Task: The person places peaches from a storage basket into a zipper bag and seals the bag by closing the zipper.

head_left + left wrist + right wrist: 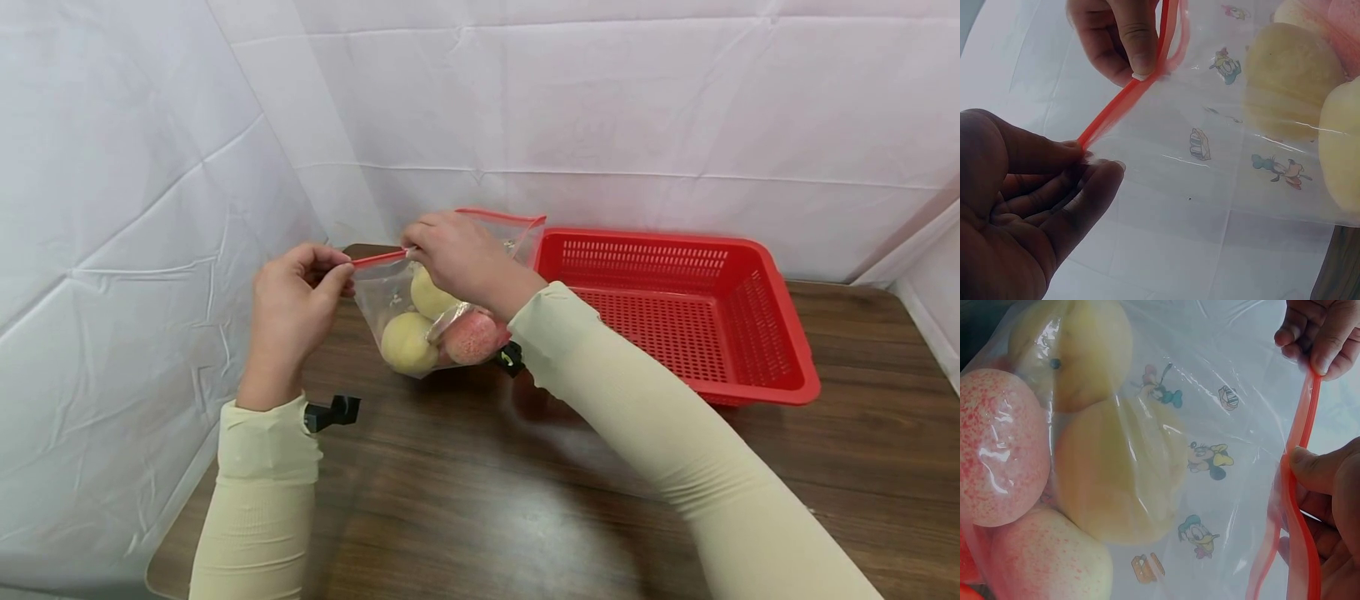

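Note:
A clear zip bag [372, 293] with a red zip strip and cartoon prints hangs between both hands above the table. Inside it are yellow round fruits [409, 342] and pink-speckled, peach-like fruits [471, 337]. My left hand [294, 296] pinches the corner of the red strip between thumb and fingers. Farther along that strip, my right hand [462, 257] pinches it with thumb and fingertips. In the right wrist view, the strip [1300, 519] is pressed together between the hands, while its two edges stand apart below the right thumb.
A red plastic basket [776, 333] with a perforated floor and sides stands to the right on the brown wooden table [465, 492]. White cloth [600, 100] hangs behind and along the left. A black wrist mount [333, 412] juts from the left sleeve.

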Demonstrator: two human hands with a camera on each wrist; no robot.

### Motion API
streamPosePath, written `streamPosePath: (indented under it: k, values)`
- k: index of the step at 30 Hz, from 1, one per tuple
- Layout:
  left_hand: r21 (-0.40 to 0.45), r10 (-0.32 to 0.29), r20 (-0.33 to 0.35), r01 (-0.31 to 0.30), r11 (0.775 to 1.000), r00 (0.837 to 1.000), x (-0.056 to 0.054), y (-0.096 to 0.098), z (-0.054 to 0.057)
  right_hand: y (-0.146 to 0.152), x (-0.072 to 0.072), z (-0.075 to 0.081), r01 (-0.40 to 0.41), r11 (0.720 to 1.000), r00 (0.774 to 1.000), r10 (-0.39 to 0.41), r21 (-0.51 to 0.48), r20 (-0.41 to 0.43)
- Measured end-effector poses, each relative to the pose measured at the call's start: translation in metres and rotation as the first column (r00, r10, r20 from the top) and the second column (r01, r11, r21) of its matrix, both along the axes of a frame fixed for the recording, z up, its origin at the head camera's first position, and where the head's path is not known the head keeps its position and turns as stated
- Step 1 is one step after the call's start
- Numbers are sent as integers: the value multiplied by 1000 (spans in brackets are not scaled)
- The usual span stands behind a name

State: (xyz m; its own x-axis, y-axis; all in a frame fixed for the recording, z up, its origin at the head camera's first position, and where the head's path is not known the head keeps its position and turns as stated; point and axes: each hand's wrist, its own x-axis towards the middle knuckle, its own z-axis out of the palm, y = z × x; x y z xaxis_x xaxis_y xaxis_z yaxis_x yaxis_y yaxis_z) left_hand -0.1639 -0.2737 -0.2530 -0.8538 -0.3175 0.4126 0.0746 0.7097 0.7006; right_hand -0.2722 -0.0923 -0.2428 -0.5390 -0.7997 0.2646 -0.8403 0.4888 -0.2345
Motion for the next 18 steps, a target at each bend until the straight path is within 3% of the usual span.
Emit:
streamPosePath:
  k: [18]
  values:
    - [2, -19, -18, 19, 1000, 1000, -1, -1, 1, 10, -5, 1, -1, 1000, 1000, 1, 9, -23]
